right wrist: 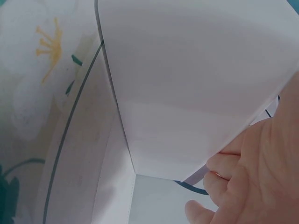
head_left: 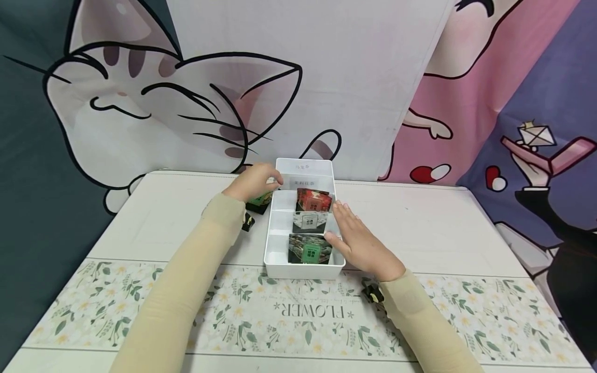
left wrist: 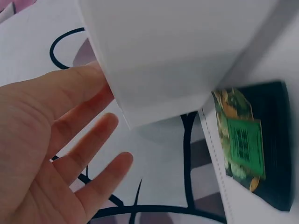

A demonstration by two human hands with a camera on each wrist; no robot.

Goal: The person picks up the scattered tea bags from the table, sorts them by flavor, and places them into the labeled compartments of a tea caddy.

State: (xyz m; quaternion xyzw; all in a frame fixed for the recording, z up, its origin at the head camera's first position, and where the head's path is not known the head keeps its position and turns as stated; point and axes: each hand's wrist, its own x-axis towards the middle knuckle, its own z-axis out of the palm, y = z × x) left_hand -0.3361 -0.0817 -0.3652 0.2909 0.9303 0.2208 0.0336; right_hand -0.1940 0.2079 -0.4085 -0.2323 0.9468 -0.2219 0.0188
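Note:
A long white compartment box [head_left: 280,259] stands before me. Upright in its compartments are a red packet [head_left: 314,200], a grey-white packet [head_left: 309,222] and a dark packet with a green label [head_left: 311,249]. My left hand [head_left: 255,182] is at the far left of the box; its thumb and index fingertips reach the rim, the other fingers spread apart. Below that hand, outside the box, lies another dark packet with a green label [left wrist: 245,142], partly covered in the head view. My right hand [head_left: 363,243] lies along the right rim, fingers fairly straight, holding no packet.
The white table [head_left: 429,228] carries a flowered strip [head_left: 233,321] along its front. Printed labels [head_left: 305,183] mark the far compartments of the box. Behind the table hangs a cartoon cat cloth [head_left: 364,77]. A dark shape [head_left: 573,280] stands at the right edge.

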